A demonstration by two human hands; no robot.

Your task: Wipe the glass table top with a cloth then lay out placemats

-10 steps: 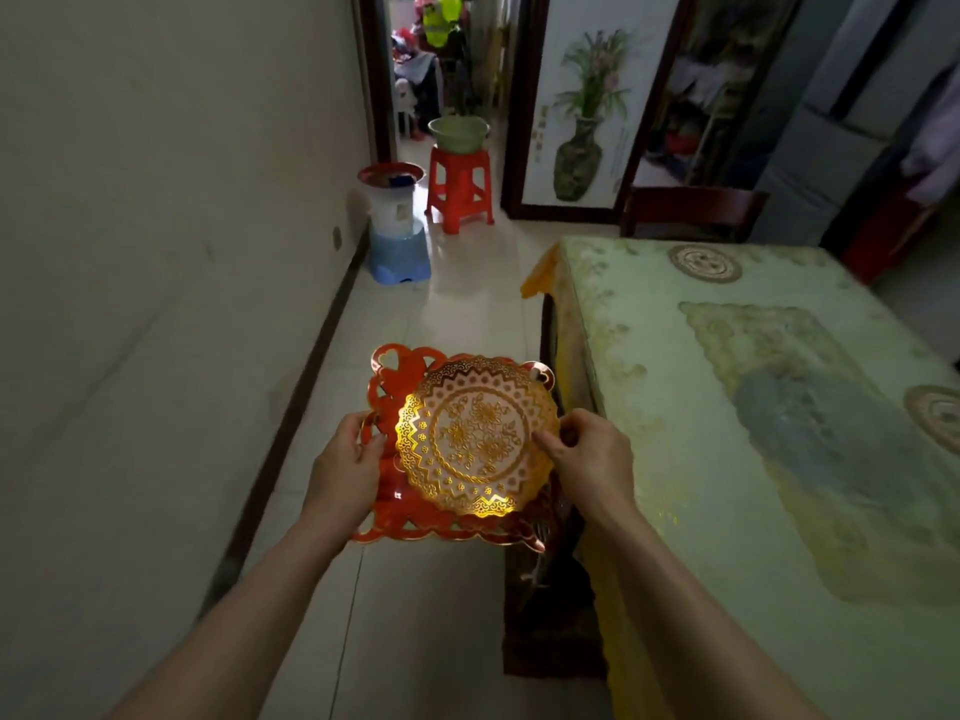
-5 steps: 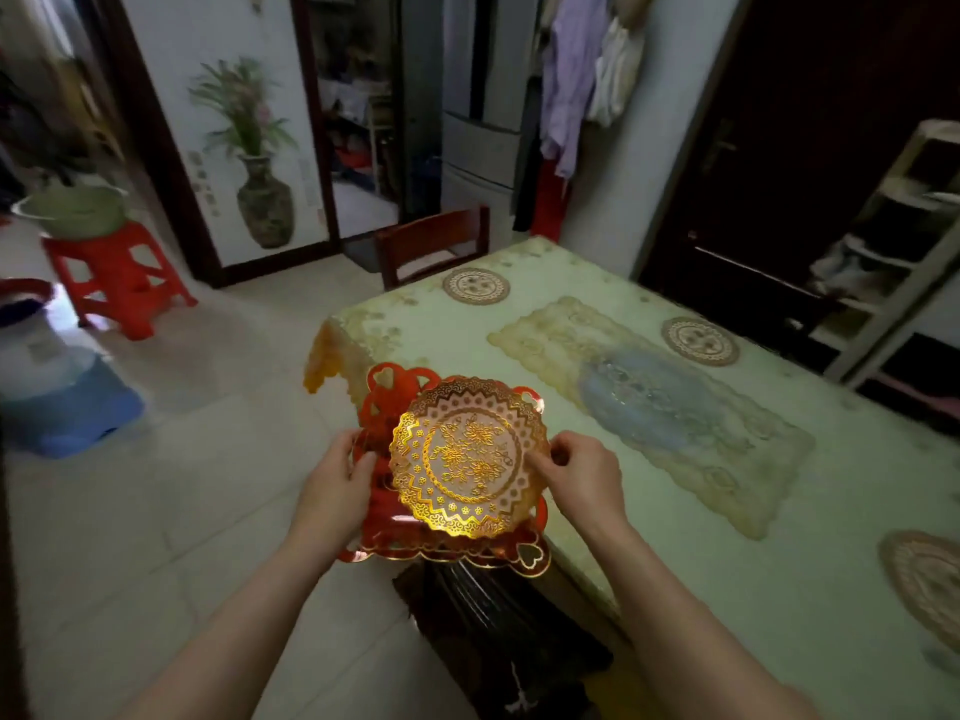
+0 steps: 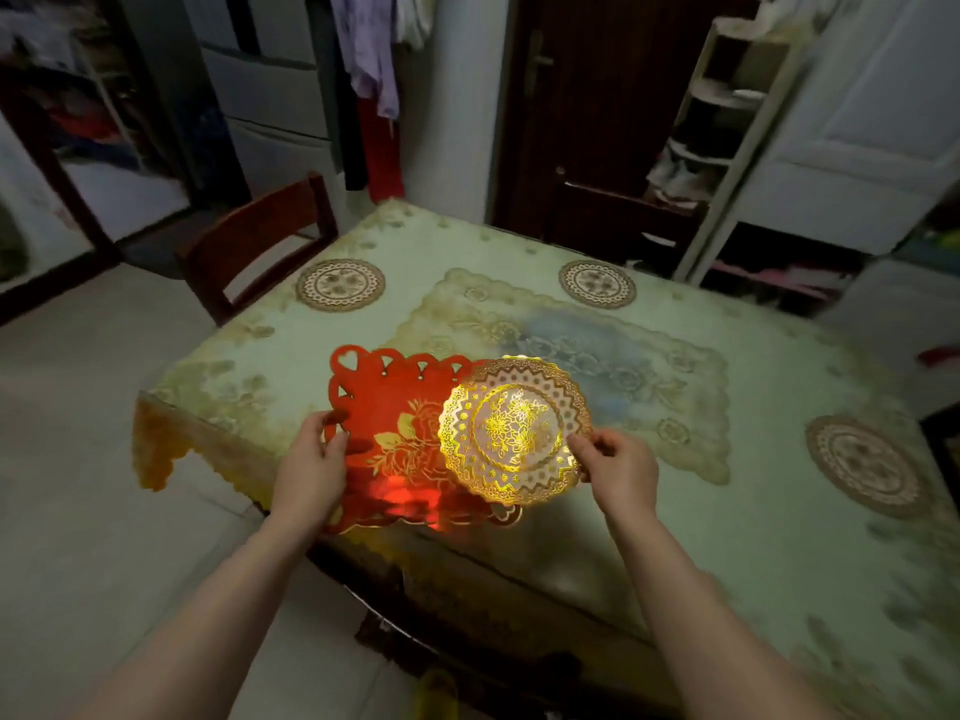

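The table (image 3: 675,511) with its flowery green cover fills the middle of the frame. My left hand (image 3: 311,472) pinches the red mat (image 3: 395,407) by its side, and my right hand (image 3: 621,472) pinches the round gold mat (image 3: 514,431), which lies over the red one. A wooden chair (image 3: 260,241) stands at the upper left, and three small round mats (image 3: 340,284) already lie on the table.
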